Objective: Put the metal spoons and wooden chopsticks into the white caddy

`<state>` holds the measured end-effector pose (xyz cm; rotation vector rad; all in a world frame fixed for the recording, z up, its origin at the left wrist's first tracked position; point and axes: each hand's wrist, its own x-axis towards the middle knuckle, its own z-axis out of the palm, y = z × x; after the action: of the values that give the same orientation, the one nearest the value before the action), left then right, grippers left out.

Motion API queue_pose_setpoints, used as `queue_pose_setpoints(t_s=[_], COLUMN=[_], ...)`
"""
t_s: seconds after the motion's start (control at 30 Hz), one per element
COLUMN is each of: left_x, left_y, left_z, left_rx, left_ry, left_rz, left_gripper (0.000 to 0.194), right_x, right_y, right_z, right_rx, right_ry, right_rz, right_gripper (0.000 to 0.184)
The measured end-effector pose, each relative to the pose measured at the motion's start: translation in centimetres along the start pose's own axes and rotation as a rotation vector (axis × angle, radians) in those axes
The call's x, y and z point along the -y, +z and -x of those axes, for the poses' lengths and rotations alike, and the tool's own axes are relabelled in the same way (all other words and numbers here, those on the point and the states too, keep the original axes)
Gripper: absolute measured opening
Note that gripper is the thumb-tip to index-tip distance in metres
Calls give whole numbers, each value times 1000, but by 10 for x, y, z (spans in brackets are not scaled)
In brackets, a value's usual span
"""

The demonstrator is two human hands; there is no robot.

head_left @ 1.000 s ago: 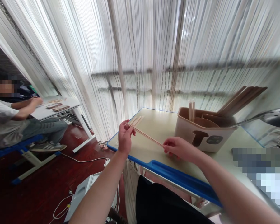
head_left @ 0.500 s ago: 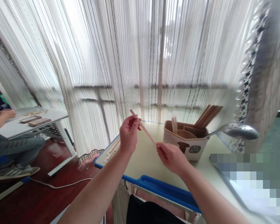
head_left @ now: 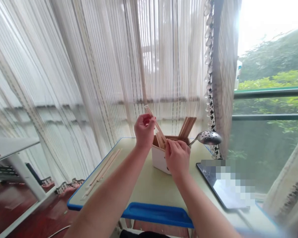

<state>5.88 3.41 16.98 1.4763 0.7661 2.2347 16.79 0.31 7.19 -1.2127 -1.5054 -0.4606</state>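
Observation:
My left hand (head_left: 144, 130) is closed around the upper part of a pair of thin wooden chopsticks (head_left: 159, 125). A clear wrapper seems to show at their top end. Lower down, my right hand (head_left: 178, 157) pinches the other end, so the chopsticks slant down to the right between both hands. Just behind my right hand stands a white and brown utensil holder (head_left: 161, 162), partly hidden by it. In the holder are light chopsticks (head_left: 160, 140), a bunch of darker chopsticks (head_left: 188, 127) and a perforated metal ladle (head_left: 210, 137). Several loose chopsticks (head_left: 105, 167) lie on the left of the table.
The pale table (head_left: 144, 188) has a blue edge with a blue tray ledge (head_left: 159, 213) in front. A dark tablet-like device (head_left: 221, 188), partly blurred out, lies at the right. Curtains (head_left: 109, 66) hang behind. Another white table (head_left: 17, 148) stands at far left.
My view has turned right, so the person at the left is out of sight. The chopsticks and both hands now overlap the holder, with my right hand in front of it.

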Motion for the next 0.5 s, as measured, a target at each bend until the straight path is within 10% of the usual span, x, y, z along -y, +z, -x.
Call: queue_pose_setpoints(t_s=[0.27, 0.5], left_x=[55, 65], left_y=[-14, -20], left_z=[21, 44], left_rx=[-16, 256], left_ry=[-59, -10], left_rz=[-155, -193], left_gripper=[20, 23], right_x=[8, 7], right_y=[-1, 7], right_z=[0, 6], right_rx=[63, 79], right_ry=[63, 25], right_rz=[24, 37], right_gripper=[25, 22])
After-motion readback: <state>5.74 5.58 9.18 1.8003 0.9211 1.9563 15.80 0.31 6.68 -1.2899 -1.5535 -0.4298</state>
